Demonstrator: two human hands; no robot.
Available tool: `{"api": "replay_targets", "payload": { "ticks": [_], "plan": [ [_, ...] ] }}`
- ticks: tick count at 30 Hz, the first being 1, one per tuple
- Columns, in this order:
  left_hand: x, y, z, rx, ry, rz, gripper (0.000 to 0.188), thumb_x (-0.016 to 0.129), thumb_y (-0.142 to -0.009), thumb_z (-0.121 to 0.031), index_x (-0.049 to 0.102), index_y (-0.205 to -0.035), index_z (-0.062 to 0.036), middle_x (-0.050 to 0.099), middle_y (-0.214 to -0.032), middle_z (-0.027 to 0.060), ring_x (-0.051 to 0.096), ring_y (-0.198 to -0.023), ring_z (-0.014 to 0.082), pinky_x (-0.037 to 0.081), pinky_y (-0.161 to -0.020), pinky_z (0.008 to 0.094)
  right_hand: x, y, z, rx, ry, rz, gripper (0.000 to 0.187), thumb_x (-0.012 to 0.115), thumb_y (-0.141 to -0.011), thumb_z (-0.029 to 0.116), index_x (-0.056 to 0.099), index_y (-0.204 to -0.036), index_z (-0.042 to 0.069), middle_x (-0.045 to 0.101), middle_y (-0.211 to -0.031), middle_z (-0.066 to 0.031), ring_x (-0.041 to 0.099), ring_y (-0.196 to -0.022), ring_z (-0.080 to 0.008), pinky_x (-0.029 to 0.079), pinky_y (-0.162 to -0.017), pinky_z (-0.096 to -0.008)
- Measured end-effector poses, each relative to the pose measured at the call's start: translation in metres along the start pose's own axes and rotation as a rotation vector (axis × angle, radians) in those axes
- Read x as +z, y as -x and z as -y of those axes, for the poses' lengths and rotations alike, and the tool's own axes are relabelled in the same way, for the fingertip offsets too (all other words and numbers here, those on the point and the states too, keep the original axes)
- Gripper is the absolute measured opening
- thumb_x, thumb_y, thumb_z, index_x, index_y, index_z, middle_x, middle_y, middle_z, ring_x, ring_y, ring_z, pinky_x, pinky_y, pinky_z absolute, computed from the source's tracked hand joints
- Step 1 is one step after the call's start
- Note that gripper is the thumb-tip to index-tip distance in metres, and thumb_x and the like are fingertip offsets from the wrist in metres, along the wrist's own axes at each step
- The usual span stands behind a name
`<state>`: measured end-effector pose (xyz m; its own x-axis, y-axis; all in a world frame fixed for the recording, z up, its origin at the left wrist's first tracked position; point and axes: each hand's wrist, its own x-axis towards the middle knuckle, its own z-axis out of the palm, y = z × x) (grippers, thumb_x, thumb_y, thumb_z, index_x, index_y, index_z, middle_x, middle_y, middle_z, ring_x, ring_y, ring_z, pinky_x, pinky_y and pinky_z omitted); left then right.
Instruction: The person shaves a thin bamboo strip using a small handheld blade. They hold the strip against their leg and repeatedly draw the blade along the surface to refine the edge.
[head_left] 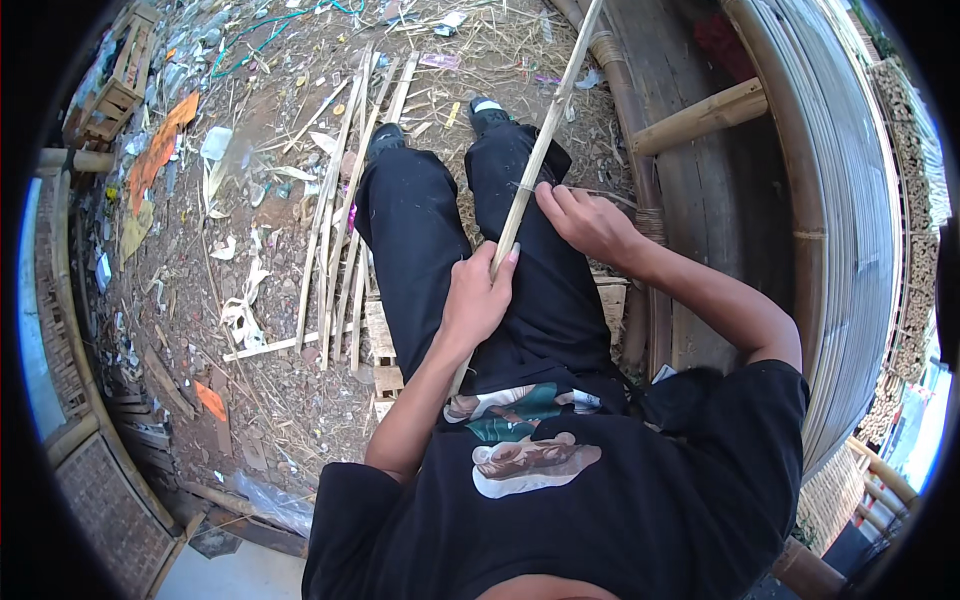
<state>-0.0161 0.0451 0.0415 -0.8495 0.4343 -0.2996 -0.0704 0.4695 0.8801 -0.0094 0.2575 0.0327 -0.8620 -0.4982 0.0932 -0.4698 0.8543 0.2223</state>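
Your left hand (475,305) is clamped around the strip (541,150), a long pale length of split bamboo, with the thumb lying along its right side. The strip slants across your lap: its near part shows below your left hand by your waist, and it runs far and a little right, past your knees to the far edge of view. Your right hand (590,225) is just beyond the left, at the strip's right side, fingers bent and fingertips at its edge; you can see something thin there, but you cannot tell whether that hand is clamped on it or on the strip.

You sit with your 2 legs stretched out in black trousers (415,210), your 2 shoes (488,115) at the far end. Pale slatted wood (380,325) shows on both sides of your thighs. Left of your legs, several loose strips (331,220) lie roughly lengthwise on the littered ground (175,290), and 1 more (290,345) lies crosswise at their near end. Farther left are an orange sheet (160,150) and a crate (118,95). To your right, a bamboo beam (700,117) meets a curved frame.
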Motion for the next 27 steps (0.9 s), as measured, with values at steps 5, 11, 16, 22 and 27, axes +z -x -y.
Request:
{"api": "replay_targets", "payload": {
  "ticks": [5,11,16,22,27],
  "plan": [
    [0.0,0.002,-0.001,-0.01,-0.038,-0.005,0.029,0.053,-0.093,-0.02,0.049,-0.078,0.0046,0.054,-0.061,0.0279,0.056,-0.06,0.045,0.04,-0.052,0.0466,0.009,-0.006,0.001,-0.093,0.207,-0.104,0.033,0.056,-0.08,0.012,0.057,-0.107,-0.006,0.05,-0.071,-0.0032,0.053,-0.055,-0.0101,0.044,-0.043,-0.0203],
    [-0.003,0.013,-0.007,-0.045,-0.055,-0.025,0.028,0.053,-0.094,-0.019,0.047,-0.08,0.0039,0.054,-0.061,0.0282,0.056,-0.06,0.0458,0.04,-0.051,0.0471,0.006,-0.006,0.011,-0.115,0.308,-0.091,0.038,0.057,-0.078,0.011,0.056,-0.109,-0.009,0.051,-0.072,-0.0044,0.053,-0.057,-0.0101,0.045,-0.046,-0.0184],
    [-0.007,0.019,-0.004,-0.033,-0.106,-0.016,0.027,0.053,-0.094,-0.019,0.047,-0.08,0.0035,0.054,-0.06,0.0276,0.056,-0.059,0.0454,0.04,-0.05,0.0468,0.006,-0.008,0.02,-0.09,0.313,-0.119,0.037,0.057,-0.078,0.011,0.056,-0.109,-0.01,0.049,-0.07,-0.0032,0.052,-0.055,-0.0092,0.044,-0.044,-0.0186],
    [-0.012,0.046,-0.006,-0.047,-0.116,0.005,0.026,0.053,-0.094,-0.019,0.048,-0.083,0.0038,0.054,-0.06,0.0272,0.057,-0.061,0.0453,0.041,-0.052,0.0475,0.017,-0.014,0.016,0.097,0.26,-0.035,0.038,0.054,-0.082,0.009,0.052,-0.115,-0.01,0.051,-0.073,-0.0043,0.057,-0.058,-0.0111,0.048,-0.046,-0.0211],
    [-0.015,0.038,0.003,-0.115,-0.118,0.103,0.021,0.05,-0.093,-0.015,0.049,-0.105,0.0035,0.059,-0.076,0.0302,0.059,-0.075,0.0452,0.044,-0.063,0.047,0.013,-0.011,0.025,0.237,-0.139,-0.078,0.041,0.05,-0.084,0.005,0.048,-0.122,-0.01,0.052,-0.084,-0.011,0.06,-0.069,-0.0207,0.052,-0.058,-0.028]
  ]
}}
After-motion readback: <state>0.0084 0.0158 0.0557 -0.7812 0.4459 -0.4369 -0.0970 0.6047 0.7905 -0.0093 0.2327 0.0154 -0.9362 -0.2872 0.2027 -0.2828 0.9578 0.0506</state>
